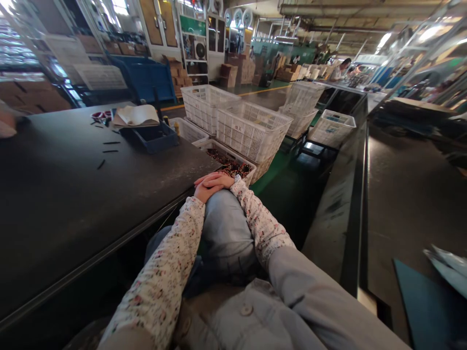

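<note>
Both of my hands rest clasped on my raised knee (226,228), which is in light blue jeans. My left hand (203,193) lies underneath, curled against the knee. My right hand (216,180) lies over it, fingers together across the left hand's back. Both arms wear floral sleeves. Neither hand holds a tool or part. The hands sit just off the near corner of a black table (73,194), in front of a white crate (233,167) holding dark red-brown small parts.
Small black sticks (109,151) lie scattered on the table near a blue tray (155,138) with an open notebook (135,115). Several white plastic crates (251,129) stand stacked beyond. A long black conveyor (408,194) runs along the right. Another person's hand (5,124) shows at the far left edge.
</note>
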`<control>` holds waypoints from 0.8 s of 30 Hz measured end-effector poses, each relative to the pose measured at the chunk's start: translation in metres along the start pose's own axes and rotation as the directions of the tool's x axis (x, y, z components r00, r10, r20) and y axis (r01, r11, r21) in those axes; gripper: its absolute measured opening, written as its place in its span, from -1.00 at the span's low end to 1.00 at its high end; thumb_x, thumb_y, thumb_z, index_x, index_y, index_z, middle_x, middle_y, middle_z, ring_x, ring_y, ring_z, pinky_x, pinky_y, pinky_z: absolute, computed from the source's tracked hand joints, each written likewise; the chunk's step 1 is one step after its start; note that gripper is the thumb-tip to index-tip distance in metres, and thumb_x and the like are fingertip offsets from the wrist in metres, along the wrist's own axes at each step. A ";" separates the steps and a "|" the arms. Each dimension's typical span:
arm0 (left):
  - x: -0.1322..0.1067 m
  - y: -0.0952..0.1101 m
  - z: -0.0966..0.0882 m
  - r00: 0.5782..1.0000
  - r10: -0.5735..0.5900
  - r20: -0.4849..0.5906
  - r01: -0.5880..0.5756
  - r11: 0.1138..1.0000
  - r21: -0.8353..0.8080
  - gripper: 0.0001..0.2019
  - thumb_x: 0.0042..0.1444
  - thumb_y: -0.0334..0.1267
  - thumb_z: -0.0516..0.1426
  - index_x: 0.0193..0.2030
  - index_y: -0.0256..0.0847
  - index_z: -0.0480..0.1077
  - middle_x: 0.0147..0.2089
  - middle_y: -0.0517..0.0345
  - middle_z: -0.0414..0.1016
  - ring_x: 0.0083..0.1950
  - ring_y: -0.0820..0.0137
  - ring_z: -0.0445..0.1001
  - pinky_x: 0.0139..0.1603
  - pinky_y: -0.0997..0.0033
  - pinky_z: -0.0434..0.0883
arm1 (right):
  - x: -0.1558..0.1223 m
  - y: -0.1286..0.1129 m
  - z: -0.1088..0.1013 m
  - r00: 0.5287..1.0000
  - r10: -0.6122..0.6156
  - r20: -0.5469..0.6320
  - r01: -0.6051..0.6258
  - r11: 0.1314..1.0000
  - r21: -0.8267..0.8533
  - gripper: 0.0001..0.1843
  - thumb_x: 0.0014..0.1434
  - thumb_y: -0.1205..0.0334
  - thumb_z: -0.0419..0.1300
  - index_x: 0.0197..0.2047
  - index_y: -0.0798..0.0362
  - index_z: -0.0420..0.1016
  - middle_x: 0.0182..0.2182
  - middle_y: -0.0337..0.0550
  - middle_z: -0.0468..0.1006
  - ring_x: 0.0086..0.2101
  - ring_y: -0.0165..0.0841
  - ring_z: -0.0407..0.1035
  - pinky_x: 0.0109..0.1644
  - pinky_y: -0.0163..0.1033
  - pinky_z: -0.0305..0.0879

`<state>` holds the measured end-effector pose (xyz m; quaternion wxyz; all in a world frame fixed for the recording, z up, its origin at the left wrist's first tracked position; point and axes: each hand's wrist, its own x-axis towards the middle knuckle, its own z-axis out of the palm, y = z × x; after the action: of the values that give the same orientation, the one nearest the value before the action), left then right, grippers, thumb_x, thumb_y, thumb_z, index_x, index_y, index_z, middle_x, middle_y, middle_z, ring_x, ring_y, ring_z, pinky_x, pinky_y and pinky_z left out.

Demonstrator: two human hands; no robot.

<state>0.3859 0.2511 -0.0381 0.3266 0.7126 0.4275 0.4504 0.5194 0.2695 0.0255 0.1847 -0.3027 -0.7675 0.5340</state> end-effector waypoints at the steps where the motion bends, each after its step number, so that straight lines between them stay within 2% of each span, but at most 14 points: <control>1: 0.001 0.001 0.002 1.000 0.010 0.003 -0.010 1.000 -0.002 -0.51 -0.05 -0.05 0.23 0.02 -0.22 0.45 0.15 0.03 0.38 0.25 0.18 0.27 0.35 0.15 0.15 | -0.003 -0.001 -0.001 1.000 0.006 -0.013 -0.006 1.000 -0.001 -0.69 0.22 0.34 0.05 -0.06 0.41 0.39 -0.03 0.00 0.37 0.09 -0.52 0.18 0.32 -0.50 0.04; 5: 0.003 0.005 0.006 0.999 0.051 0.003 -0.051 0.999 0.010 -0.49 -0.05 -0.03 0.24 0.01 -0.26 0.45 0.14 -0.01 0.38 0.22 0.18 0.30 0.33 0.15 0.18 | -0.008 0.001 -0.006 1.000 0.010 -0.018 -0.009 1.000 0.013 -0.67 0.22 0.34 0.05 -0.03 0.42 0.38 -0.07 0.01 0.39 0.10 -0.51 0.18 0.31 -0.50 0.05; 10: 0.005 0.006 0.011 0.999 0.042 0.017 -0.043 0.998 0.034 -0.54 -0.04 -0.08 0.23 0.00 -0.23 0.45 0.14 0.02 0.38 0.23 0.18 0.29 0.33 0.15 0.18 | 0.001 0.014 -0.014 0.998 0.034 0.061 -0.036 0.999 0.037 -0.70 0.18 0.53 0.01 -0.03 0.47 0.35 0.09 0.06 0.28 0.17 -0.57 0.10 0.30 -0.56 0.00; 14: 0.007 0.011 0.019 0.997 0.075 0.023 -0.076 0.996 0.036 -0.56 -0.01 -0.12 0.20 0.02 -0.26 0.43 0.15 -0.01 0.37 0.23 0.20 0.29 0.33 0.18 0.18 | 0.000 0.023 -0.018 0.996 0.085 0.038 -0.087 0.995 0.046 -0.64 0.18 0.44 0.05 0.03 0.44 0.33 0.14 0.10 0.22 0.20 -0.53 0.08 0.28 -0.53 0.07; 18: 0.008 0.024 0.030 0.997 0.072 0.030 -0.073 0.997 0.017 -0.58 0.01 -0.15 0.20 0.03 -0.24 0.42 0.16 0.01 0.35 0.25 0.22 0.27 0.35 0.16 0.15 | -0.013 0.022 -0.024 0.998 0.040 0.051 -0.042 0.998 0.045 -0.62 0.20 0.35 0.04 0.05 0.35 0.37 0.14 0.02 0.23 0.20 -0.51 0.10 0.35 -0.46 0.02; 21: 0.008 0.030 0.035 0.996 0.080 0.033 -0.080 0.997 0.010 -0.58 0.03 -0.16 0.19 0.03 -0.26 0.41 0.16 -0.02 0.35 0.25 0.22 0.26 0.35 0.15 0.14 | -0.021 0.020 -0.027 0.997 0.000 0.082 -0.003 0.999 0.033 -0.64 0.20 0.32 0.05 0.02 0.32 0.40 0.13 -0.01 0.26 0.20 -0.50 0.10 0.37 -0.45 0.01; 24: 0.008 0.028 0.033 0.994 0.092 0.052 -0.094 0.995 0.023 -0.57 0.05 -0.15 0.18 0.06 -0.26 0.40 0.18 -0.03 0.33 0.26 0.22 0.25 0.35 0.14 0.14 | -0.019 0.022 -0.026 0.999 0.006 0.033 -0.006 1.000 0.024 -0.65 0.21 0.39 0.03 0.03 0.38 0.38 0.10 0.01 0.28 0.18 -0.51 0.12 0.33 -0.49 0.04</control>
<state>0.4267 0.2435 -0.0236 0.3069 0.7470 0.3911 0.4414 0.5557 0.2810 0.0151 0.1741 -0.2939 -0.7630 0.5488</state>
